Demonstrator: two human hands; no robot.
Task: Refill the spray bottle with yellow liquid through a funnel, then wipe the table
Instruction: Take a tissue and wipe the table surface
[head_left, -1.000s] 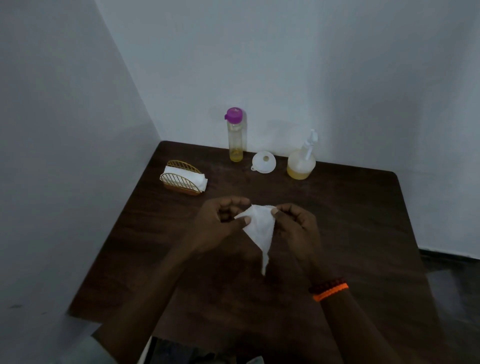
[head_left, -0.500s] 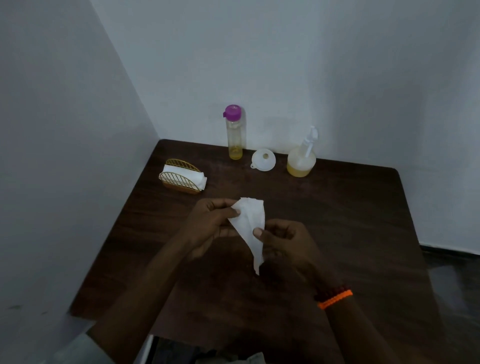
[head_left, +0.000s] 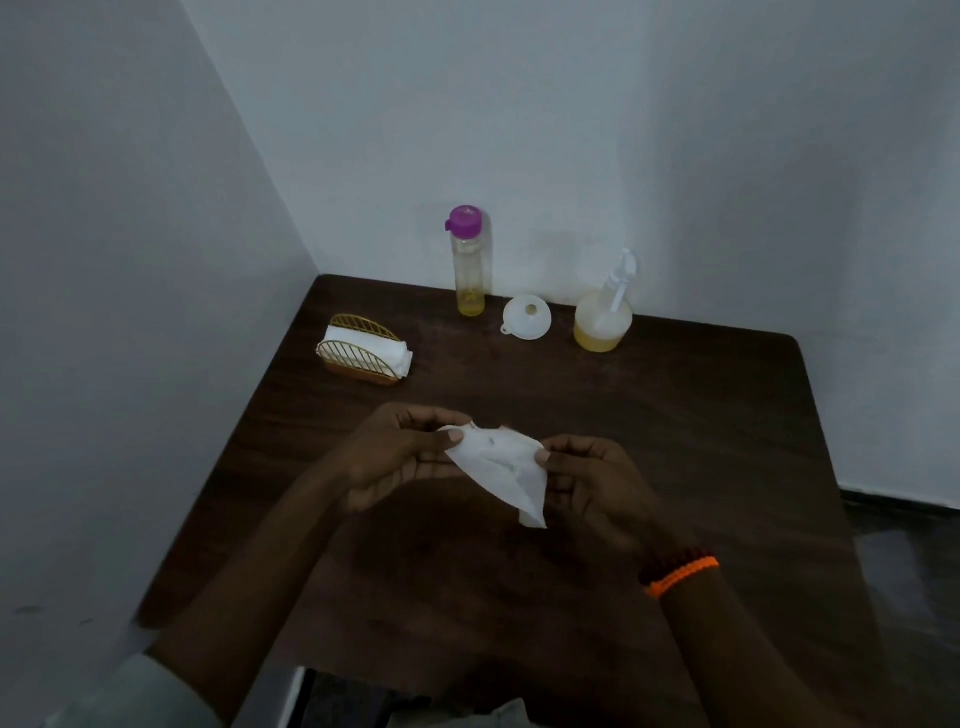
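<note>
A white tissue (head_left: 501, 467) hangs above the middle of the dark wooden table (head_left: 701, 426), pinched at its left corner by my left hand (head_left: 400, 457) and at its right edge by my right hand (head_left: 597, 493). At the back stands the round spray bottle (head_left: 602, 325) with yellow liquid in its lower part and its white spray head on. Left of it a white funnel (head_left: 527, 317) rests on the table. A tall clear bottle (head_left: 469, 262) with a purple cap holds a little yellow liquid at its bottom.
A gold wire napkin holder (head_left: 358, 358) with white napkins sits at the back left. Pale walls meet in the corner behind the table and run along its left side. Dark floor shows past the right edge.
Both hands have pulled the tissue wider between them; it was hanging bunched and narrow, and now it is spread more flat. My right hand has shifted right along its edge.
</note>
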